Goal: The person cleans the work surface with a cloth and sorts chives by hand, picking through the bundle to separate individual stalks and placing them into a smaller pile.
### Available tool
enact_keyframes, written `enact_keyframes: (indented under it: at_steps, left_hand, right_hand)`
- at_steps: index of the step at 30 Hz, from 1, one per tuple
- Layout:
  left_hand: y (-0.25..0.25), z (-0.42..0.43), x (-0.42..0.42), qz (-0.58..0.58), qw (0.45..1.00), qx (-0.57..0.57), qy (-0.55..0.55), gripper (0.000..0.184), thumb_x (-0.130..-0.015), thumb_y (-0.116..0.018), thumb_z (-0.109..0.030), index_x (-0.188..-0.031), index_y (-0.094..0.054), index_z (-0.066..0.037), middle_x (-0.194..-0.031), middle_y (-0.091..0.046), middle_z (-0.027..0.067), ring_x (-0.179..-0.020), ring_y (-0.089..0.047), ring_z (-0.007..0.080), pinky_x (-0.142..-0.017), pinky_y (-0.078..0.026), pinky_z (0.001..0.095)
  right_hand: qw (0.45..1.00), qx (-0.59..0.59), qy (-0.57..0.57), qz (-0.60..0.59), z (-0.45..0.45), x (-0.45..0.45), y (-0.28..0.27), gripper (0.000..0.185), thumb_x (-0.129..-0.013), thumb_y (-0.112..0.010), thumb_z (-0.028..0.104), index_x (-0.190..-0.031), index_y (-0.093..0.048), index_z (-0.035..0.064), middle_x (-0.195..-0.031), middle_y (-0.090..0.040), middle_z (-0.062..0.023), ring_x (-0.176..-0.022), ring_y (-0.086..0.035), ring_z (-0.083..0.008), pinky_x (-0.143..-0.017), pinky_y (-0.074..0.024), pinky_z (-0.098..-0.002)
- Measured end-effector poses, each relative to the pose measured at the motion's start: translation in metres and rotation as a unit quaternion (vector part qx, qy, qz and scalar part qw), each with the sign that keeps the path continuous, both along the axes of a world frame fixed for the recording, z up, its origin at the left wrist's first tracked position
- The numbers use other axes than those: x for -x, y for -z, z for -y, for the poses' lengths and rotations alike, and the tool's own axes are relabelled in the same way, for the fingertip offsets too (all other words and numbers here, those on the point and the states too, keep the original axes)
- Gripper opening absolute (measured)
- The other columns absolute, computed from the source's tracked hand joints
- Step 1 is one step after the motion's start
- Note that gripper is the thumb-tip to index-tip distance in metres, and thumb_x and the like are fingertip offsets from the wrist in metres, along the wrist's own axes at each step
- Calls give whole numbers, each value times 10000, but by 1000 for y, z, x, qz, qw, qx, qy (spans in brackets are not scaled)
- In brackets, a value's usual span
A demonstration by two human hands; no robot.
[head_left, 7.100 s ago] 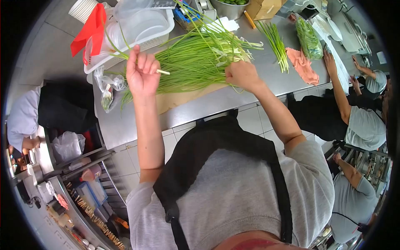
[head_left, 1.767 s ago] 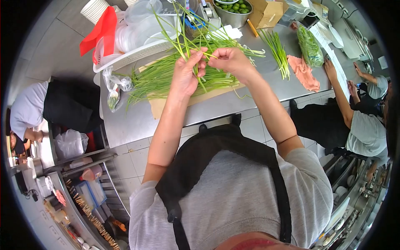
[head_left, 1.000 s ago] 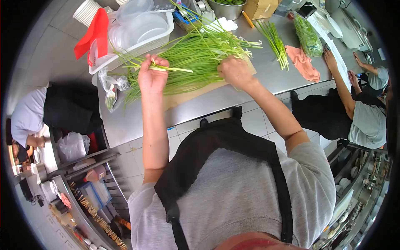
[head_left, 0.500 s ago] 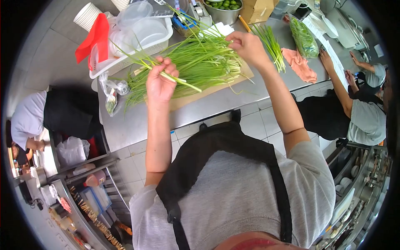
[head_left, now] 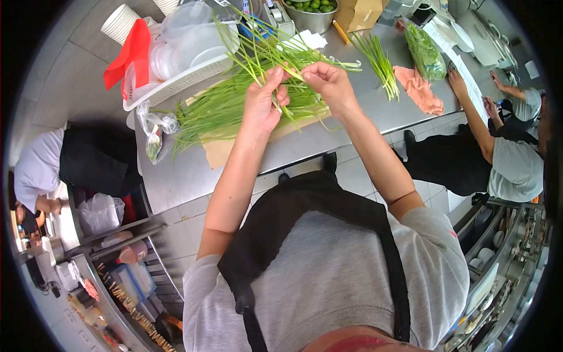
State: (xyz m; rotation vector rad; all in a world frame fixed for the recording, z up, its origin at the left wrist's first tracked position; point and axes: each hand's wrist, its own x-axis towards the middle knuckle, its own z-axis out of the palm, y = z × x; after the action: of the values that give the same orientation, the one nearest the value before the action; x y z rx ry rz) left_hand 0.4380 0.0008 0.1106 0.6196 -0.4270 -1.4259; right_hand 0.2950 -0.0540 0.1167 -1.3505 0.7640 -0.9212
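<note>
Green long stalks, one loose pile [head_left: 220, 108], uncounted: spread over a brown sheet [head_left: 216, 154] on one steel table [head_left: 176, 183], ahead of the person.

Hands, two, both raised over the pile, nearly meeting; forearms reach forward and slant inward, elbows bent.

Left hand [head_left: 265, 102], one: palm turned up and inward, fingers curled closed around a few held stalks [head_left: 251, 66], exact number unclear; their tops fan upward, their lower ends poke out below the fist.

Right hand [head_left: 330, 87], one: back of the hand uppermost, thumb and forefinger pinched together on a thin strand beside the left fingertips, other fingers folded in.

Right of the pile: one separate bunch of stalks [head_left: 377, 66], laid apart; one pink cloth [head_left: 419, 92]; one bag of leafy greens [head_left: 424, 54].

Left: one white basket [head_left: 179, 84] of clear plastic containers, uncounted; one small clear bag [head_left: 153, 136], near the stalk tips.

Far side: one metal bowl [head_left: 317, 22] of green fruit, several; one cardboard box [head_left: 355, 14]; one orange stick [head_left: 341, 31].
</note>
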Motion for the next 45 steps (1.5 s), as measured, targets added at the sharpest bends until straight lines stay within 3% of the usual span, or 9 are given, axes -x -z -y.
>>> enact_keyframes:
  at_steps: [9, 11, 17, 26, 30, 32, 36, 38, 45]
  left_hand:
    - [2, -2, 4, 8, 997, -5, -72, 117, -770, -620, -102, -734, -511, -76, -778, -587, 64, -451, -383, 45, -387, -303, 189]
    - [3, -3, 0, 16, 997, 4, -79, 78, -778, -605, -91, -804, -537, -62, -784, -590, 63, -448, -386, 45, -390, -311, 191]
    - [0, -6, -15, 37, 995, -5, -95, 204, -770, -571, -67, -970, -543, -39, -756, -549, 28, -538, -443, 57, -401, -334, 188]
    - [6, -25, -61, -80, 995, 5, -67, 137, -728, -519, -50, -858, -481, -78, -768, -490, 50, -738, -483, 191, -694, -411, 326]
    - [9, -36, -72, -118, 991, 40, -45, 219, -716, -508, -27, -931, -478, -61, -724, -434, 46, -690, -455, 186, -688, -402, 339]
    - [11, -40, -76, -123, 991, 35, -48, 246, -721, -492, -19, -964, -480, -60, -742, -459, 57, -693, -463, 187, -673, -411, 336]
    - [17, -48, -88, -166, 984, -6, -72, 309, -728, -454, 15, -1030, -477, -47, -775, -484, 69, -703, -466, 182, -654, -422, 321]
    - [20, -53, -90, -165, 985, 12, -55, 294, -723, -451, 33, -1003, -481, -51, -785, -486, 70, -708, -467, 180, -648, -424, 314]
    - [18, -49, -76, -135, 989, 57, 17, 204, -692, -477, 83, -831, -482, -66, -811, -493, 69, -718, -467, 171, -578, -406, 274]
  right_hand:
    - [956, 155, 102, -226, 12, 11, 9, 47, -779, -558, 63, -812, -565, 30, -744, -593, -43, -690, -546, -99, -602, -414, -243]
    - [815, 305, 185, -456, 15, 16, 7, 140, -726, -583, 51, -865, -584, 51, -775, -608, -112, -709, -584, -227, -620, -442, -321]
    - [812, 475, 136, -311, 12, 16, 2, 233, -686, -598, 35, -917, -613, 60, -802, -616, -107, -746, -584, -268, -672, -465, -341]
    - [868, 380, -70, -312, 3, -4, 13, 109, -677, -591, 41, -780, -625, 57, -755, -617, -87, -700, -584, -258, -623, -467, -336]
    - [797, 351, -169, -461, -2, -6, 15, 88, -648, -597, 71, -734, -620, 72, -741, -613, -88, -678, -582, -258, -596, -464, -349]
    - [732, 468, -66, -491, 0, -6, 34, 95, -641, -539, 65, -670, -619, 107, -670, -593, -103, -650, -585, -275, -579, -459, -381]
    - [746, 415, -77, -515, 3, 0, 30, 108, -645, -536, 71, -681, -622, 124, -662, -591, -114, -652, -585, -290, -578, -459, -385]
    - [827, 335, -88, -444, 9, 5, 20, 100, -656, -541, 84, -689, -624, 127, -652, -591, -125, -662, -590, -304, -589, -471, -397]
    - [772, 366, -109, -508, -1, -4, 28, 76, -662, -546, 94, -675, -616, 120, -662, -594, -118, -657, -589, -299, -598, -463, -389]
